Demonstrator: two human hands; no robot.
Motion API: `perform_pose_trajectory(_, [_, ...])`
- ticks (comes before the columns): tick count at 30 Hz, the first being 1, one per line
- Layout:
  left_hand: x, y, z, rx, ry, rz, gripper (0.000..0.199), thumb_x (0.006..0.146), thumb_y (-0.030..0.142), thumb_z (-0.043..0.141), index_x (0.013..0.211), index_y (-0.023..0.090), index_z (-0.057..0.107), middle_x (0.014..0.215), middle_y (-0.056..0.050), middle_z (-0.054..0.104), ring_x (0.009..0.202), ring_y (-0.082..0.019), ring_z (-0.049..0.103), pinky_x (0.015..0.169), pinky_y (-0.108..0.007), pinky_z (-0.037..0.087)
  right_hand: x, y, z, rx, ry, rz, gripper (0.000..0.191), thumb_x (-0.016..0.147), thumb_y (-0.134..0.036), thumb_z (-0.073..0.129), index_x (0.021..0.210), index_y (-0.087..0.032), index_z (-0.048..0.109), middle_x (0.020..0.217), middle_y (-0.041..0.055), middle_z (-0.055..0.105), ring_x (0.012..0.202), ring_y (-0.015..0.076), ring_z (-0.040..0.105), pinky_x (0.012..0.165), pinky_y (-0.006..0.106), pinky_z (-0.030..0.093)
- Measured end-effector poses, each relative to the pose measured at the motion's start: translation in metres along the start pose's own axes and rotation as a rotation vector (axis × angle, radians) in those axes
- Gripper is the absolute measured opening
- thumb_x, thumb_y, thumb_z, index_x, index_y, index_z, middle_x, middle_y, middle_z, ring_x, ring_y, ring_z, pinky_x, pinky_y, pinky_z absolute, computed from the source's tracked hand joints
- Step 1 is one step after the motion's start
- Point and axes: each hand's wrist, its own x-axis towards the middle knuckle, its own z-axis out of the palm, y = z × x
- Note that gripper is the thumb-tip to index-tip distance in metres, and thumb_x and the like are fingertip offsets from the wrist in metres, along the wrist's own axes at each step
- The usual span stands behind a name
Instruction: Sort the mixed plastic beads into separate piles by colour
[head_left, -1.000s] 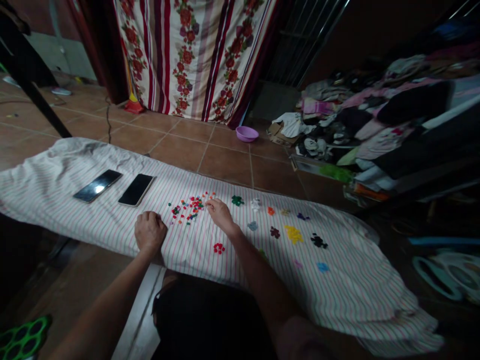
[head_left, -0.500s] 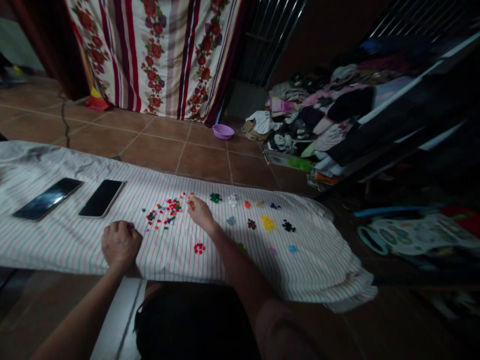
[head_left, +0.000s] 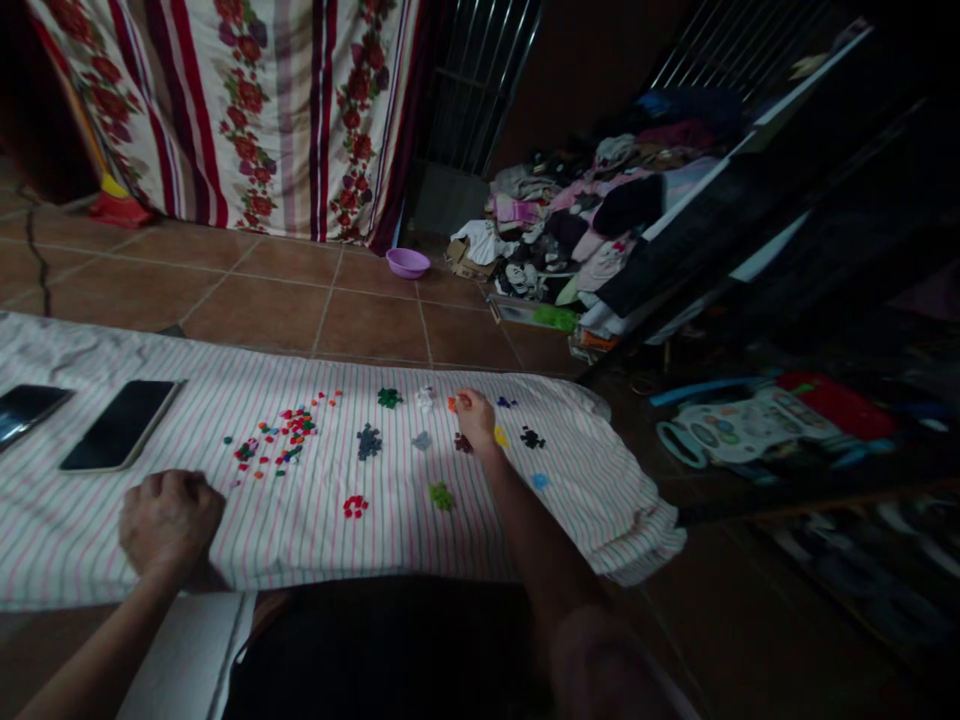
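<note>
Orange beads (head_left: 452, 404) lie at my right hand's (head_left: 477, 418) pinched fingertips, right of the mixed pile (head_left: 279, 442); my left hand (head_left: 169, 522) is fisted, empty.

striped sheet (head_left: 315, 540): matt cloth, creased | phone (head_left: 120, 423): glossy glass | floor (head_left: 247, 300): smooth tile
</note>
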Motion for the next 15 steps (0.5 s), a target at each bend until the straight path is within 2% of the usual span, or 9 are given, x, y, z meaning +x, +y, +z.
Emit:
perform_pose_trajectory(2, [0.0,0.0,0.001,0.005,0.005,-0.005,0.017,0.076,0.033,0.039,0.074,0.022,0.052,0.085,-0.01,0.058,0.084,-0.025,0.048,0.078,-0.039,0.041,0.015,0.023,-0.016,-0.107,0.038,0.064,0.023,0.077,-0.016,0.048,0.088,-0.017,0.069,0.089,0.0076,0.069,0.081,0.0169,0.061,0.079,0.027,0.046])
perform_pose_trajectory(5, [0.0,-0.002,0.004,0.007,0.014,-0.001,0.015,0.075,0.034,0.04,0.073,0.023,0.051,0.083,-0.009,0.058,0.085,-0.025,0.048,0.078,-0.038,0.041,0.028,0.04,-0.026,-0.22,-0.004,0.128,0.025,0.075,-0.013,0.05,0.088,-0.016,0.071,0.089,0.0085,0.07,0.081,0.017,0.062,0.078,0.026,0.046])
perform_pose_trajectory(9, [0.0,-0.003,0.007,0.01,0.036,0.008,0.015,0.077,0.033,0.04,0.073,0.023,0.051,0.084,-0.009,0.058,0.086,-0.025,0.048,0.077,-0.037,0.041,0.031,0.042,-0.026,-0.246,-0.116,0.112,0.025,0.071,-0.01,0.051,0.08,-0.02,0.072,0.083,0.0055,0.071,0.078,0.0166,0.063,0.074,0.024,0.046])
perform_pose_trajectory(15, [0.0,-0.003,0.005,0.004,0.049,0.058,0.018,0.077,0.028,0.043,0.077,0.017,0.057,0.085,-0.011,0.06,0.084,-0.024,0.048,0.074,-0.035,0.038,0.028,0.04,-0.032,-0.212,-0.098,0.053,0.029,0.071,-0.011,0.048,0.083,-0.02,0.073,0.084,0.0072,0.071,0.077,0.0177,0.063,0.073,0.026,0.046])
